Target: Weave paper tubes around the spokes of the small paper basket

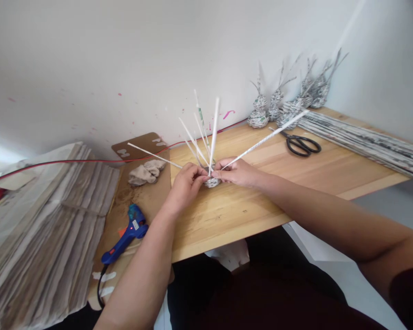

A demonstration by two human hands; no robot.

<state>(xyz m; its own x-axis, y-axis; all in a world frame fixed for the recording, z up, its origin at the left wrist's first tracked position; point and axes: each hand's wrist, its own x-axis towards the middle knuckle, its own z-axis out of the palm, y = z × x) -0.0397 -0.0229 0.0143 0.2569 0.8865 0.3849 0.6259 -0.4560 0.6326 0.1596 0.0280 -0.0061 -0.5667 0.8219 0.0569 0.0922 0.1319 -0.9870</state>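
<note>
A small woven base of rolled paper tubes (212, 183) sits on the wooden table, partly covered by my fingers. Several thin paper tubes stick up and outward from it, among them a thick white tube (214, 128) near the middle. On the left side, my left hand (189, 184) pinches the base's edge with thumb and fingers. My right hand (237, 173) is closed on a long white paper tube (265, 139) that slants up to the right. Both sets of fingertips nearly meet at the front of the weave.
Black-handled scissors (303, 145) lie to the right, beside a bundle of paper tubes (358, 142). Several woven gourd-like shapes (259, 112) stand along the wall. A blue glue gun (126, 233), a crumpled cloth (146, 172) and stacked newspapers (65, 215) are on the left. A red-black cable (89, 161) crosses behind.
</note>
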